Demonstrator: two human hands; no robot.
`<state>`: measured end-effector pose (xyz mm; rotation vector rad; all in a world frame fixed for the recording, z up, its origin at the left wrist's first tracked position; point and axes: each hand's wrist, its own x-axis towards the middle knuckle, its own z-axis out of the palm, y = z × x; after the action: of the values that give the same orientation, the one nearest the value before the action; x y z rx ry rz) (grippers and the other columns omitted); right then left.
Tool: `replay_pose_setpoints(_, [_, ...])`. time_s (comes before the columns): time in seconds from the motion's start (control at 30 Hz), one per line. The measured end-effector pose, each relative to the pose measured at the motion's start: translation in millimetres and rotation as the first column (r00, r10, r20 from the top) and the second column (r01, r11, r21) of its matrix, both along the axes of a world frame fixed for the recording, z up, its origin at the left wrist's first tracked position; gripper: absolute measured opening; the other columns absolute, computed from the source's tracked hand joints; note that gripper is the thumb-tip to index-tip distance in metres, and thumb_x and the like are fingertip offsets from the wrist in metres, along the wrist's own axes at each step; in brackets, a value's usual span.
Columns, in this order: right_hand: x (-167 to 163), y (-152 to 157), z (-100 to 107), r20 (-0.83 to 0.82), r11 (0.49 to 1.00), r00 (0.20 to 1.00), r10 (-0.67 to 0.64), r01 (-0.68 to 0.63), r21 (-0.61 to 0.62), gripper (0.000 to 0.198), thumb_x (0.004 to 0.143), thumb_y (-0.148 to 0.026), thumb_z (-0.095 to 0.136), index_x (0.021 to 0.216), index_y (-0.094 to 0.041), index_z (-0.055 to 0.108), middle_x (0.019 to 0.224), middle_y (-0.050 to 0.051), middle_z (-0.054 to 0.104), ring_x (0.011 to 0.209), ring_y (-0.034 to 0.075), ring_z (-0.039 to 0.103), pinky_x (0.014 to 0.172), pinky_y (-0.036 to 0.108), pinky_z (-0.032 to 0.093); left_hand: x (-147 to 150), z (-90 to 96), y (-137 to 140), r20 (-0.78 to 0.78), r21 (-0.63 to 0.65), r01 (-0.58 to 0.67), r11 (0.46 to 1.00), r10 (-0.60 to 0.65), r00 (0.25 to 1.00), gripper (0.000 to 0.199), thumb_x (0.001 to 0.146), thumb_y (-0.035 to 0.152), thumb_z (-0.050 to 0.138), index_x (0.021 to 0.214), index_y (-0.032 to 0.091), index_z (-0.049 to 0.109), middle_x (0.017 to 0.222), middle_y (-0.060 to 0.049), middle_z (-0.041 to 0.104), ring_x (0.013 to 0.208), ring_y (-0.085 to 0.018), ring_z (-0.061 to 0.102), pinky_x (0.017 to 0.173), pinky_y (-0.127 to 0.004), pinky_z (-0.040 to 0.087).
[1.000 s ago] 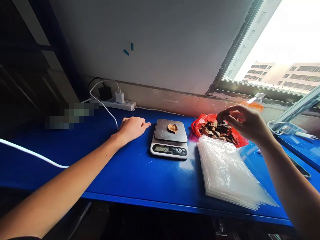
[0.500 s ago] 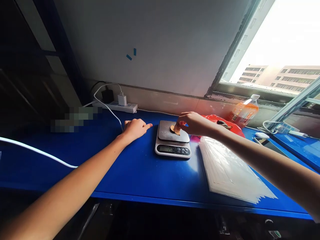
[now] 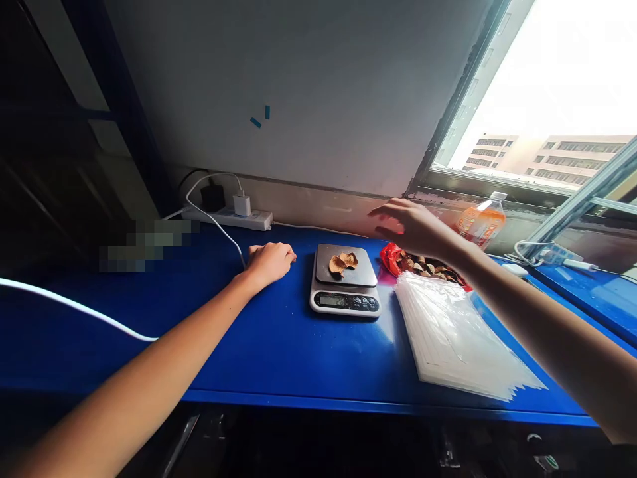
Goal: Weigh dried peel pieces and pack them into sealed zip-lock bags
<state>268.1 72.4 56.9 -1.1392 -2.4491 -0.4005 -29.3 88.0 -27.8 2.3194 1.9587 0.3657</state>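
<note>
Two curled tan-brown pieces that look like dried peel (image 3: 343,263) lie on the metal plate of a white kitchen scale (image 3: 345,302). My right hand (image 3: 405,222) is in the air to the right of the scale, fingers apart and holding nothing. Beneath it sits a red plastic bag (image 3: 391,259), its mouth showing several more brown peel pieces (image 3: 428,267). My left hand (image 3: 271,260) rests on the blue table left of the scale, its fingers curled in, with nothing visible in them.
A stack of clear plastic bags (image 3: 462,345) lies right of the scale. Behind it stands an orange drink bottle (image 3: 482,220) by the window. A power strip (image 3: 223,216) with a charger and white cable (image 3: 219,222) runs along the wall. The blue table's front edge (image 3: 298,401) is near.
My right hand has let go of a peel piece on the scale and moved right, above the red bag. My left index finger, stretched out before, has curled in.
</note>
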Motion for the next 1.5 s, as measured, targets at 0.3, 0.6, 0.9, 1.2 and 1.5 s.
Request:
replay_pose_setpoints(0.3, [150.1,0.8,-44.1,-0.140,0.908,0.903,-0.407,0.382,-0.175,0.017,0.077,-0.019,0.051,0.084,-0.019,0.067,0.083,0.009,0.071,0.073,0.020,0.063,0.068,0.030,0.047,0.7,-0.2,-1.1,0.070,0.000,0.033,0.999,-0.033,0.997,0.060,0.072,0.010,0.044,0.129,0.030,0.047,0.100,0.001,0.072,0.095,-0.021,0.065,0.080,-0.032,0.045])
replay_pose_setpoints(0.6, [147.5,14.6,-58.8,0.009,0.906,0.919,-0.394,0.390,-0.166,0.025,0.071,-0.025,0.061,0.094,-0.019,0.068,0.094,0.010,0.070,0.083,0.022,0.064,0.074,0.032,0.047,11.2,-6.9,-5.7,0.064,0.061,0.015,0.998,-0.019,0.998,0.051,0.085,0.017,0.037,0.135,0.027,0.039,0.126,-0.008,0.058,0.113,-0.024,0.057,0.091,-0.038,0.045])
replay_pose_setpoints(0.9, [151.5,2.9,-38.3,-0.195,0.788,0.772,-0.606,0.616,-0.009,0.025,0.076,-0.018,0.050,0.094,-0.016,0.067,0.084,0.014,0.070,0.071,0.021,0.062,0.067,0.031,0.043,6.6,-5.8,-3.2,0.055,0.044,0.010,0.999,-0.012,0.998,0.043,0.088,0.032,0.041,0.131,0.027,0.041,0.126,-0.007,0.059,0.115,-0.026,0.055,0.093,-0.042,0.043])
replay_pose_setpoints(1.2, [54.6,-24.8,-26.9,-0.403,0.927,0.841,-0.362,0.278,-0.252,0.019,0.074,-0.022,0.055,0.087,-0.019,0.068,0.079,0.004,0.071,0.067,0.016,0.065,0.062,0.026,0.048,5.9,-10.8,0.6,0.011,0.033,0.029,0.999,-0.029,1.000,0.040,0.087,0.036,0.044,0.125,0.027,0.047,0.124,-0.007,0.060,0.117,-0.028,0.052,0.095,-0.047,0.041])
replay_pose_setpoints(1.5, [-15.0,-0.9,-36.6,-0.156,0.952,0.952,-0.265,0.233,-0.198,0.017,0.076,-0.019,0.054,0.086,-0.020,0.068,0.086,0.007,0.069,0.077,0.019,0.063,0.067,0.031,0.049,3.1,-9.7,0.3,-0.033,0.026,0.053,0.998,-0.053,0.998,0.040,0.087,0.038,0.042,0.124,0.026,0.049,0.126,-0.009,0.058,0.117,-0.029,0.052,0.094,-0.051,0.041])
